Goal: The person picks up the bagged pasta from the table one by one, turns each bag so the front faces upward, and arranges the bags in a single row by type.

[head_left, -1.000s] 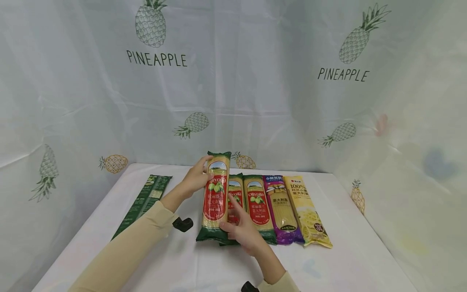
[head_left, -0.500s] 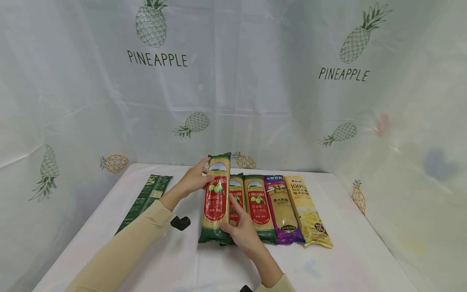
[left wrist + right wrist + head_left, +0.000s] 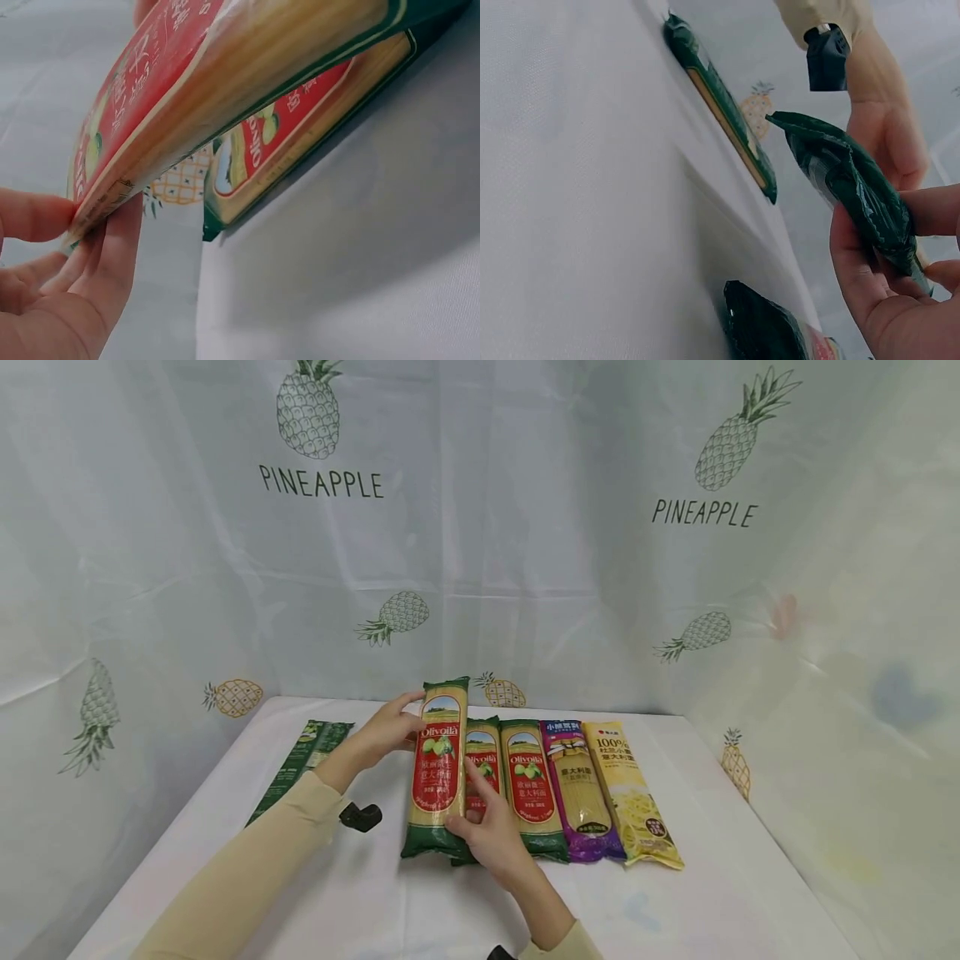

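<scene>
Both hands hold a pack of spaghetti [image 3: 437,768] with a red label and green ends, tilted and raised off the table. My left hand [image 3: 388,729] pinches its upper left edge; in the left wrist view the thumb [image 3: 45,215] lies on the front and the other fingers behind. Low on the right edge, my right hand [image 3: 491,833] grips it, and the right wrist view shows its green end [image 3: 862,195] between thumb and fingers. A matching spaghetti pack [image 3: 482,752] lies behind, partly covered by the held pack and right hand.
To the right lie another red-label pack [image 3: 534,777], a purple pack [image 3: 581,785] and a yellow pack [image 3: 633,793] in a row. On the left, a green pack [image 3: 288,777] lies back side up, partly behind the left arm. A pineapple-print curtain [image 3: 510,527] stands behind the white table [image 3: 675,910].
The held spaghetti pack and both hands have shifted slightly to the left. The packs lying on the table have stayed where they were.
</scene>
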